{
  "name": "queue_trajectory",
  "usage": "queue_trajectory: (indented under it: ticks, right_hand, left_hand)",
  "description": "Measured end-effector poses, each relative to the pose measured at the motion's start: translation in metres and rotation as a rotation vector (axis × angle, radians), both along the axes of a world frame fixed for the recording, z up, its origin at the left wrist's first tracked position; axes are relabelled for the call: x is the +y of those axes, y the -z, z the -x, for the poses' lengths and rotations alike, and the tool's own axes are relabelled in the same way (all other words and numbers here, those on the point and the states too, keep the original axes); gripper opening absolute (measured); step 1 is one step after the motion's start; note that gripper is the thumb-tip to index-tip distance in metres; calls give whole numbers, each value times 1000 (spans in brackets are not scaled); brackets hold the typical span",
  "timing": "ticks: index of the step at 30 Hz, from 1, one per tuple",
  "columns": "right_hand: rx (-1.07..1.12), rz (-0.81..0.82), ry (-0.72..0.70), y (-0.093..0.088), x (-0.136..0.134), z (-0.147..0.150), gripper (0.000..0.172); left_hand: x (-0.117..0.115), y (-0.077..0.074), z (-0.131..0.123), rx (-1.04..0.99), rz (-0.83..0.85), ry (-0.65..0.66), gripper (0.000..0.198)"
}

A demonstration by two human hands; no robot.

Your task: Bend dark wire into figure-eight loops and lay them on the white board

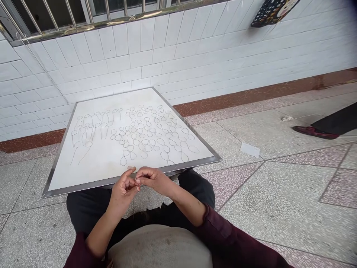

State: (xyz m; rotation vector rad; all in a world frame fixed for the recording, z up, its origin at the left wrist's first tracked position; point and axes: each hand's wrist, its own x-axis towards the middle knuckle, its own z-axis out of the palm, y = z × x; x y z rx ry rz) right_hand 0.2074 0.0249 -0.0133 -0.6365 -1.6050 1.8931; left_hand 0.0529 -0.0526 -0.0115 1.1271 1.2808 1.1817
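A white board with a metal rim (83, 173) lies across my lap, tilted away from me. Many thin dark wire loops (147, 139) lie on it in figure-eight and teardrop shapes, and some at the left trail long straight ends. Just above the board's near edge, my left hand (122, 192) and my right hand (153, 179) meet fingertip to fingertip. Between them they pinch a thin dark wire (133, 206), which hangs down past my lap. The wire's pinched part is hidden by my fingers.
White tiles cover the wall behind the board, above a brown band. Speckled floor slabs spread to the right, with a white paper scrap (250, 150) on them. Another person's dark trouser leg and red shoe (315, 130) stand at the right edge.
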Motion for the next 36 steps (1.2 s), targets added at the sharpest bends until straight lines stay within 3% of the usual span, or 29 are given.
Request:
queue_trajectory:
  ticks: [6,13,17,24,30,36]
  right_hand:
    - [-132,-206,27,-1,0,-1,16]
    - [-145,-435,151,4,-7,7,14]
    - [-174,-484,119,4,-5,5,16]
    - [-352,-639,59,1,-2,3,18]
    - [-318,-543,189,8,-4,6,15]
    - [-281,-449,177,9,-4,6,21]
  left_hand:
    - [-1,-2,-4,100,23,-29,60]
    - [1,-1,-3,-2,2,-26,55]
    - [0,4,-3,1,24,-11,57]
    - [-3,20,0,227,-64,35,54]
    - [0,16,1,152,2,-15,58]
    - [0,16,1,208,-5,7,58]
